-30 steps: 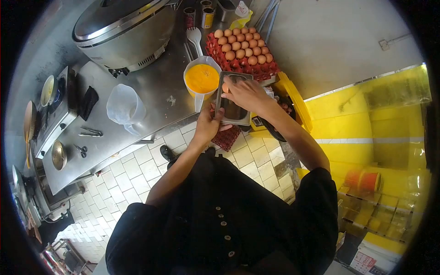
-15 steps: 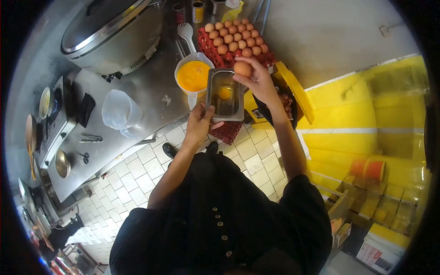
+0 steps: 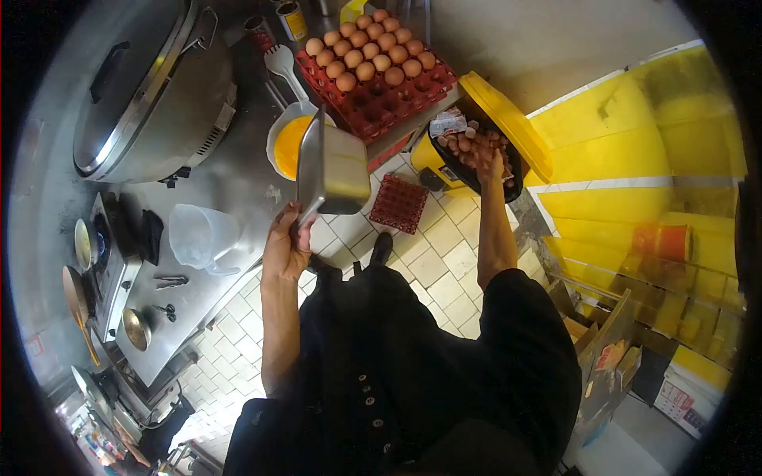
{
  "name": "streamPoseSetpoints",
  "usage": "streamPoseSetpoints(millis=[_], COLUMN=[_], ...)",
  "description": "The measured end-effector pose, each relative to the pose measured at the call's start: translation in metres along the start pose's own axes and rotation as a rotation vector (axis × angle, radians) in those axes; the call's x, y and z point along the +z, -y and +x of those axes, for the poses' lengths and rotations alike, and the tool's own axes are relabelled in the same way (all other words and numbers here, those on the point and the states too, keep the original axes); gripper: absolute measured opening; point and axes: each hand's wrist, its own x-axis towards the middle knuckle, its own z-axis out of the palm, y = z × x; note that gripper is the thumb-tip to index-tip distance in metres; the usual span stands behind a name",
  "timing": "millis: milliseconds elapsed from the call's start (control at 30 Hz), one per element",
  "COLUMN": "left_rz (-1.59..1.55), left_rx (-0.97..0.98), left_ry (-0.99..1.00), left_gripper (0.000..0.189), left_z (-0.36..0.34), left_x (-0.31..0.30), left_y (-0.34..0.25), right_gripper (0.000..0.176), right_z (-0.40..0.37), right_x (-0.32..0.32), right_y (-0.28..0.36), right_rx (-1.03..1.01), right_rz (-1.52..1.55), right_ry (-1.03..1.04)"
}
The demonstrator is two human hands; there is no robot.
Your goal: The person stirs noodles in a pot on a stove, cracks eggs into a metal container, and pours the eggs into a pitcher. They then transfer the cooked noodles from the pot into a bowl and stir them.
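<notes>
My left hand (image 3: 287,242) grips the rim of a metal container (image 3: 337,170), which is tipped on its side towards a white pitcher (image 3: 279,160). Orange-yellow egg liquid (image 3: 292,145) lies in the pitcher; the inside of the container faces away and is hidden. Over at the yellow bin (image 3: 436,163), my right hand (image 3: 490,165) reaches in among eggshells (image 3: 463,144); its fingers blend with the shells. Brown eggs (image 3: 371,51) fill part of a red tray (image 3: 385,107) on the counter.
A white slotted spoon (image 3: 283,65) leans at the pitcher. A large cooker (image 3: 171,103), a clear jug (image 3: 202,236), tongs (image 3: 171,281), scissors (image 3: 166,312) and a stove (image 3: 119,258) stand or lie leftward. Another red tray (image 3: 398,204) is on the tiled floor. The bin's yellow lid (image 3: 508,123) is raised.
My right hand has gone from above the container, where it held an egg, down and right into the bin. My left hand has moved left and tipped the container, which was level with a yolk inside.
</notes>
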Motion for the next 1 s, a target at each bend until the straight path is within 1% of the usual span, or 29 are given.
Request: streamPoseSetpoints(millis=[33,67,100,133,167,200,233,300,400,467,500,533,567,600,633,667,700,733,767,867,967,1000], left_rz=[-0.154,-0.309,-0.465,-0.643,-0.771,-0.897,-0.957,-1.039,-1.017,-0.894,-0.718,-0.545,-0.373,-0.253,-0.137,-0.022,0.093,0.189,0.269,0.538,0.581,0.55], left_rx=[-0.088,-0.175,-0.264,-0.325,-0.408,-0.493,-0.506,-0.537,-0.545,-0.486,-0.383,-0.279,-0.175,-0.105,-0.05,0.006,0.061,0.079,0.133,0.275,0.339,0.343], left_ry=[0.025,0.054,0.085,0.177,0.224,0.271,0.305,0.338,0.337,0.335,0.287,0.234,0.175,0.056,0.071,0.087,0.1,0.146,0.146,0.166,0.168,0.157], left_gripper=[0.016,0.016,0.017,0.021,0.022,0.022,0.024,0.025,0.024,0.022,0.021,0.019,0.018,0.015,0.015,0.015,0.015,0.016,0.015,0.016,0.016,0.015], left_z=[0.003,0.006,0.011,0.017,0.02,0.022,0.025,0.026,0.024,0.03,0.028,0.022,0.016,0.001,-0.007,-0.012,-0.018,-0.025,-0.026,-0.03,-0.023,-0.025], left_x=[-0.009,-0.018,-0.028,-0.039,-0.041,-0.041,-0.043,-0.042,-0.039,-0.056,-0.055,-0.051,-0.045,-0.024,-0.013,-0.004,0.005,0.015,0.02,0.032,0.033,0.038], left_y=[-0.003,-0.006,-0.007,-0.005,-0.005,-0.005,-0.003,-0.002,-0.005,-0.003,-0.004,-0.004,-0.003,-0.005,-0.005,-0.004,-0.003,-0.005,-0.001,0.008,0.024,0.027], right_gripper=[0.029,0.029,0.029,0.029,0.029,0.029,0.028,0.033,0.037,0.042,0.044,0.046,0.046,0.046,0.046,0.041,0.036,0.032,0.03,0.026,0.028,0.029], right_z=[0.027,0.047,0.043,0.022,-0.003,-0.019,-0.037,-0.094,-0.118,-0.103,-0.096,-0.099,-0.101,-0.1,-0.094,-0.088,-0.083,-0.123,-0.159,-0.212,-0.267,-0.284], right_x=[-0.017,-0.021,0.007,0.056,0.106,0.145,0.181,0.256,0.303,0.305,0.304,0.302,0.298,0.293,0.286,0.278,0.271,0.266,0.259,0.241,0.238,0.241], right_y=[-0.014,-0.023,-0.02,-0.011,-0.001,0.005,0.013,0.042,0.032,0.011,0.005,0.009,0.013,0.013,0.013,0.008,0.004,0.028,0.047,0.062,0.058,0.06], right_rx=[-0.102,-0.209,-0.406,-0.603,-0.8,-0.9,-0.999,-0.895,-0.981,-1.029,-1.049,-1.018,-0.968,-0.913,-0.856,-0.581,-0.335,-0.055,0.224,0.304,0.063,-0.046], right_rz=[-0.193,-0.385,-0.472,-0.558,-0.643,-0.673,-0.701,-1.092,-1.638,-1.669,-1.685,-1.601,-1.453,-1.304,-1.156,-0.89,-0.599,-0.286,0.032,0.084,-0.118,-0.23], right_ry=[0.005,0.013,0.007,-0.002,-0.016,0.138,0.292,0.525,0.458,0.417,0.397,0.435,0.471,0.503,0.531,0.559,0.522,0.56,0.575,0.689,0.455,0.445])
